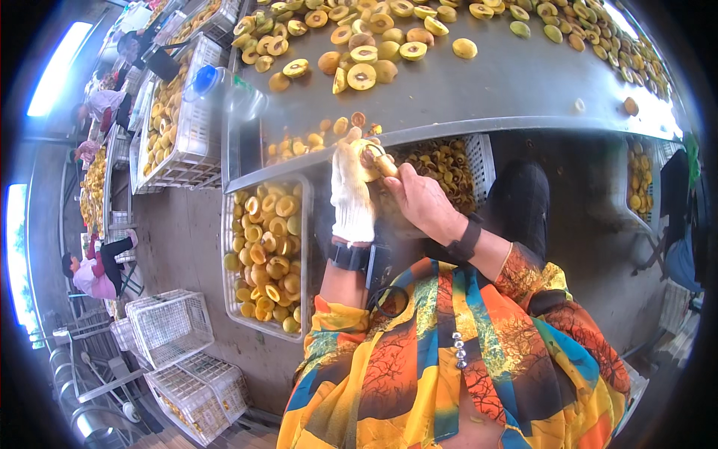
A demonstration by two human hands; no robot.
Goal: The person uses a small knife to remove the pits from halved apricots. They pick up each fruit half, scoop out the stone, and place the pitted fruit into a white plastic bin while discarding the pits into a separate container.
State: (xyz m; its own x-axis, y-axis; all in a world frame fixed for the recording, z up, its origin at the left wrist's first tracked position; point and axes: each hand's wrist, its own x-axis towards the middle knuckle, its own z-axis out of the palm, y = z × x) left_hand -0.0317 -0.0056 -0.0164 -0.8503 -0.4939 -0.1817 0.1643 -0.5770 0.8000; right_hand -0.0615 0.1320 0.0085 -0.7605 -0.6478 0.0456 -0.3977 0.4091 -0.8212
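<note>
My left hand (pixel 349 188), in a white knit glove with stained fingers, holds a halved yellow fruit (pixel 366 152), which looks like a peach. In my bare right hand (pixel 427 201) is a small pitting tool (pixel 386 166) with a pale handle and what looks like a curved metal loop. The tool's loop is at the cut face of the fruit; my fingers partly hide the contact. Both hands are just over the near edge of a metal table (pixel 477 92). Many halved fruits (pixel 361 76), several with brown centres, lie across its far side.
Left of my arms, a white crate (pixel 306 241) holds hollowed halves. Below the table edge, another crate (pixel 481 163) contains brownish scraps. A clear bottle with a blue cap (pixel 206 80) stands near stacked fruit crates (pixel 196 134). Empty-looking crates (pixel 168 325) and a seated person (pixel 101 272) are farther left.
</note>
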